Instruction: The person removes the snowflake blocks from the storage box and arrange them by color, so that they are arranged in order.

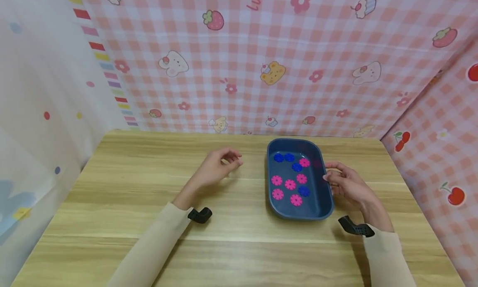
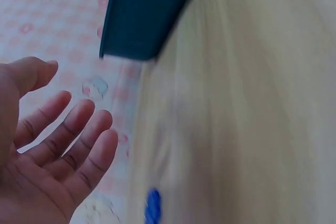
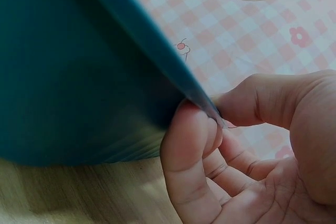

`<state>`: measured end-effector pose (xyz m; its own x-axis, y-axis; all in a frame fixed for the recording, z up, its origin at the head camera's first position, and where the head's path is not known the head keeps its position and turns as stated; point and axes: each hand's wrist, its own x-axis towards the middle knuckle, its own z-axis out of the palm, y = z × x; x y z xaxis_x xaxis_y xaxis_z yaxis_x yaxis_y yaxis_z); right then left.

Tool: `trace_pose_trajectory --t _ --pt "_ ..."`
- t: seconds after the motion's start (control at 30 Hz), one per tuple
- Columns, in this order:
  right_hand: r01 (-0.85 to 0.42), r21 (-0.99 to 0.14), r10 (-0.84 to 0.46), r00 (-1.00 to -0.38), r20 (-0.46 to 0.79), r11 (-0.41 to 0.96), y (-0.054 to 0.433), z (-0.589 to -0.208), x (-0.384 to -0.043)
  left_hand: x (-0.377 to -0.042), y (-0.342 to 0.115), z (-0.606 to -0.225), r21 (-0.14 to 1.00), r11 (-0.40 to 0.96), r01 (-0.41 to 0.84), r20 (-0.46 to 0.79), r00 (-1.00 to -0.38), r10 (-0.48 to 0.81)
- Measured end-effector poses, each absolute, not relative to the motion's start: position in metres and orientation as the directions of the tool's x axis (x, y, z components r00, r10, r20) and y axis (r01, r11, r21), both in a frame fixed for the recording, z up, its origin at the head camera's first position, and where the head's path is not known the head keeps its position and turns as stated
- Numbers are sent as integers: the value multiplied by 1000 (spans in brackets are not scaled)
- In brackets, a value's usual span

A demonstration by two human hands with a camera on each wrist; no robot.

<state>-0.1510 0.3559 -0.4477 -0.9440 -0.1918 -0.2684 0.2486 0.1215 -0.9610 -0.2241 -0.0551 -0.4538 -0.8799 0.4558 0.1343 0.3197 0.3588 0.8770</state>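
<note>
A dark blue rectangular tray (image 1: 315, 195) with rounded corners holds several pink notched discs (image 1: 289, 184) and several blue notched discs (image 1: 289, 157), spread over its floor. My right hand (image 1: 351, 185) pinches the tray's right rim; in the right wrist view, the thumb lies on one side of the rim and curled fingers on the other. Left of the tray, apart from it, my left hand (image 1: 213, 169) holds nothing, its fingers loosely bent. In the left wrist view, a small blue piece (image 2: 153, 205) shows at the bottom edge, blurred; the head view does not show it.
Under everything is a wood-grain table (image 1: 123, 187). A pink checked cloth (image 1: 239, 50) with cartoon prints hangs along its back edge. Another checked cloth (image 1: 440, 162) is on the right, a white dotted one (image 1: 45, 79) on the left.
</note>
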Motion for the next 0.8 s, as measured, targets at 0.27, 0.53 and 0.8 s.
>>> trace_pose_trajectory --t 0.27,0.53,0.8 --pt "245 -961 -190 -945 -267 129 356 -446 -151 -229 -15 -435 837 318 445 206 -795 570" --pt "248 -962 -193 -944 -266 114 355 -445 -151 -232 21 -420 804 301 513 226 -732 643" --pt "254 -963 -201 -942 -268 91 356 -444 -151 -240 45 -411 792 294 535 215 -695 686"
